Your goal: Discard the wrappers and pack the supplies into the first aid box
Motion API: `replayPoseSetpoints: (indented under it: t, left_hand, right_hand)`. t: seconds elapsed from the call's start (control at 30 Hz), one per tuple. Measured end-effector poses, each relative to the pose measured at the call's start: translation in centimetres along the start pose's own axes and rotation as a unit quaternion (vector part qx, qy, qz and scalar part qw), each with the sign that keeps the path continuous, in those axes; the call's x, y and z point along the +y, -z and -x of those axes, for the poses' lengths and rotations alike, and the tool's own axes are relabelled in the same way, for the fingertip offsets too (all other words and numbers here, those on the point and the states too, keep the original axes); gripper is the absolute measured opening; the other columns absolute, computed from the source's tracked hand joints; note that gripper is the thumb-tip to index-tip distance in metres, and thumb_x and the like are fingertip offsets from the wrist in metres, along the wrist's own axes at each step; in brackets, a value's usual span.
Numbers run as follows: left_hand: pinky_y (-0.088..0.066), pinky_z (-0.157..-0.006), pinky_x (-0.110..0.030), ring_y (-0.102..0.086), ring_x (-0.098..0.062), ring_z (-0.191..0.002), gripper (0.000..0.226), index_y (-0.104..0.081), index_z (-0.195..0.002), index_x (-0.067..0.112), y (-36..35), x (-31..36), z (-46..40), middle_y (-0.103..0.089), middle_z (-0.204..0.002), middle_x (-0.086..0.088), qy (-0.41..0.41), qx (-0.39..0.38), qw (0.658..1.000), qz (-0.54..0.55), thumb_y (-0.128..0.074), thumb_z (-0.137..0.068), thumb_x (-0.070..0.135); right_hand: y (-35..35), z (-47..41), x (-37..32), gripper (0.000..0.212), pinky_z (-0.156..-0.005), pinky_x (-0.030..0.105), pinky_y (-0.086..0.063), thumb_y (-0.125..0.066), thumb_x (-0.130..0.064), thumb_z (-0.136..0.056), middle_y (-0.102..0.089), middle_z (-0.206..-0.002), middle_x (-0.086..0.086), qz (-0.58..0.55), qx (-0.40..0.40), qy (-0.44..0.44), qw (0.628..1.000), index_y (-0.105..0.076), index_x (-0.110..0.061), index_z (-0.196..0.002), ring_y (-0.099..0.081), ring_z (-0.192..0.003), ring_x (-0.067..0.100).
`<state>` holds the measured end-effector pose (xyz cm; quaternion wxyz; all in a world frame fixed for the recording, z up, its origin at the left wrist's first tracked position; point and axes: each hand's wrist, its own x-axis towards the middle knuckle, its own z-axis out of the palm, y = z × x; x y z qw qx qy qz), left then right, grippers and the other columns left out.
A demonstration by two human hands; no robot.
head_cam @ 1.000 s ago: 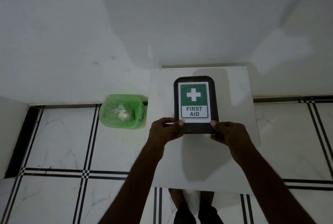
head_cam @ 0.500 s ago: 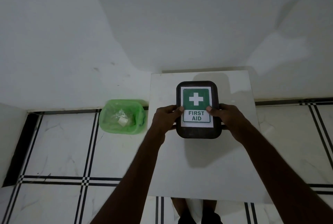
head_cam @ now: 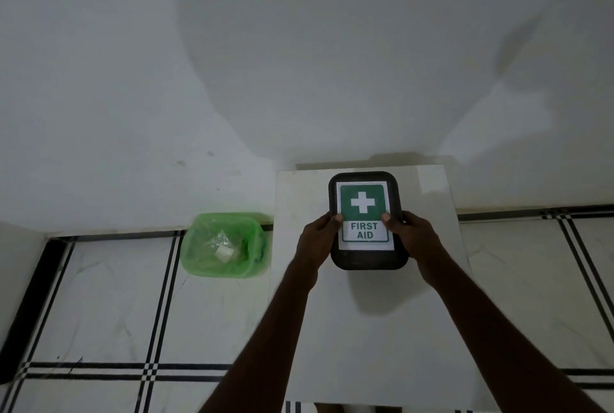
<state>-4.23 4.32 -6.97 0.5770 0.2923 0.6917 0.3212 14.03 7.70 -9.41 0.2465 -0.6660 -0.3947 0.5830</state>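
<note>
At the far left, a white marble-look tiled floor (head_cam: 99, 296) with black double stripes meets a plain white wall (head_cam: 299, 47). On the floor just beside the left edge of the bench stands a small bin lined with a translucent green plastic bag (head_cam: 226, 244), and crumpled clear and white wrappers (head_cam: 225, 248) lie in its bottom. Next comes the square white bench (head_cam: 365, 329), its far edge against the wall. The left hand (head_cam: 317, 239) grips the left side of a black, rounded-rectangle first aid box (head_cam: 367, 259), thumb pressed on the lid's white label. The box sits closed on the far half of the bench, its label showing a green panel with a white cross above the words "FIRST AID". The right hand (head_cam: 413, 236) clasps the box's right side in the same way, thumb on the label's edge. Both bare forearms reach in from the lower edge of the view.
</note>
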Motion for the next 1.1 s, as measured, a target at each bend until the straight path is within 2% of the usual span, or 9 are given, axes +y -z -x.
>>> replayPoseSetpoints:
  t: [0.17, 0.27, 0.33, 0.47, 0.57, 0.77, 0.93, 1.0, 1.1]
  left_hand:
    - [-0.054, -0.099, -0.049, -0.067, -0.026, -0.107, 0.033, -0.067, -0.121, 0.025, -0.3, 1.1, -0.2, -0.072, -0.113, -0.002, -0.004, 0.02, 1.0, -0.017, -0.053, -0.098, 0.043]
    - [-0.052, -0.1, -0.047, -0.066, -0.024, -0.109, 0.033, -0.07, -0.113, 0.025, 0.4, 0.4, 1.8, -0.073, -0.114, -0.002, -0.022, 0.088, 0.995, -0.034, -0.053, -0.094, 0.047]
    - [-0.051, -0.097, -0.035, -0.065, -0.019, -0.107, 0.034, -0.069, -0.118, 0.021, 0.9, 0.3, 4.3, -0.072, -0.115, 0.0, -0.059, 0.132, 0.987, -0.073, -0.056, -0.095, 0.043]
    - [-0.04, -0.071, -0.002, -0.063, -0.007, -0.09, 0.026, -0.07, -0.113, 0.018, 1.6, 1.5, 8.7, -0.071, -0.098, 0.006, -0.123, 0.168, 0.973, -0.104, -0.063, -0.094, 0.034]
    - [-0.039, -0.067, 0.004, -0.062, 0.001, -0.082, 0.022, -0.071, -0.109, 0.016, 2.4, 3.7, 12.0, -0.07, -0.093, 0.006, -0.18, 0.185, 0.959, -0.116, -0.065, -0.093, 0.028]
    - [-0.038, -0.07, 0.001, -0.065, -0.006, -0.094, 0.025, -0.071, -0.112, 0.019, 3.9, 7.7, 21.1, -0.074, -0.103, 0.006, -0.271, 0.193, 0.932, -0.142, -0.063, -0.093, 0.034]
    - [-0.039, -0.072, 0.004, -0.065, -0.004, -0.093, 0.024, -0.071, -0.111, 0.019, 5.5, 9.1, 31.5, -0.074, -0.106, 0.007, -0.363, 0.187, 0.899, -0.161, -0.064, -0.093, 0.033]
    - [-0.042, -0.074, -0.001, -0.066, -0.007, -0.096, 0.026, -0.07, -0.113, 0.02, 6.1, 8.9, 36.0, -0.073, -0.109, 0.006, -0.399, 0.184, 0.884, -0.16, -0.064, -0.092, 0.035]
    - [-0.052, -0.086, -0.023, -0.067, -0.012, -0.1, 0.031, -0.068, -0.116, 0.021, 7.0, 9.1, 42.3, -0.07, -0.115, 0.005, -0.427, 0.195, 0.871, -0.145, -0.063, -0.091, 0.04]
  right_hand:
    - [0.4, -0.5, -0.9, 0.045, -0.079, 0.033, -0.057, -0.061, -0.043, -0.09, -0.072, -0.1, 0.005, 0.018, 0.004, 0.002, 1.0, -0.062, -0.01, -0.121, -0.07, -0.087, 0.021]
    - [0.9, 1.7, -0.6, 0.056, -0.092, 0.04, -0.054, -0.056, -0.05, -0.091, -0.069, -0.117, 0.012, 0.062, 0.031, 0.003, 0.998, -0.056, -0.009, -0.129, -0.067, -0.102, 0.027]
    - [1.7, 3.7, -0.7, 0.062, -0.096, 0.036, -0.047, -0.056, -0.05, -0.091, -0.062, -0.13, 0.014, 0.119, 0.062, 0.015, 0.991, -0.049, -0.009, -0.137, -0.06, -0.116, 0.03]
    - [2.9, 7.3, -2.8, 0.065, -0.102, 0.04, -0.043, -0.06, -0.049, -0.088, -0.059, -0.137, 0.013, 0.193, 0.061, 0.056, 0.978, -0.045, -0.013, -0.141, -0.056, -0.124, 0.029]
    - [3.7, 11.0, -5.5, 0.064, -0.099, 0.039, -0.046, -0.06, -0.05, -0.087, -0.059, -0.137, 0.01, 0.233, 0.07, 0.113, 0.963, -0.047, -0.015, -0.139, -0.058, -0.121, 0.027]
    - [5.3, 21.7, -10.3, 0.048, -0.085, 0.027, -0.045, -0.06, -0.049, -0.087, -0.065, -0.122, 0.001, 0.244, 0.109, 0.235, 0.935, -0.056, -0.02, -0.126, -0.062, -0.106, 0.018]
    - [6.4, 33.3, -12.3, 0.048, -0.09, 0.034, -0.05, -0.062, -0.049, -0.086, -0.067, -0.118, 0.001, 0.233, 0.148, 0.326, 0.904, -0.058, -0.02, -0.124, -0.063, -0.103, 0.018]
    - [7.1, 38.4, -12.6, 0.048, -0.091, 0.034, -0.05, -0.062, -0.05, -0.086, -0.067, -0.117, 0.001, 0.231, 0.17, 0.366, 0.885, -0.059, -0.02, -0.122, -0.063, -0.104, 0.018]
    - [7.7, 44.9, -12.9, 0.049, -0.093, 0.035, -0.049, -0.06, -0.052, -0.086, -0.066, -0.119, 0.001, 0.218, 0.193, 0.411, 0.864, -0.058, -0.02, -0.123, -0.063, -0.107, 0.019]
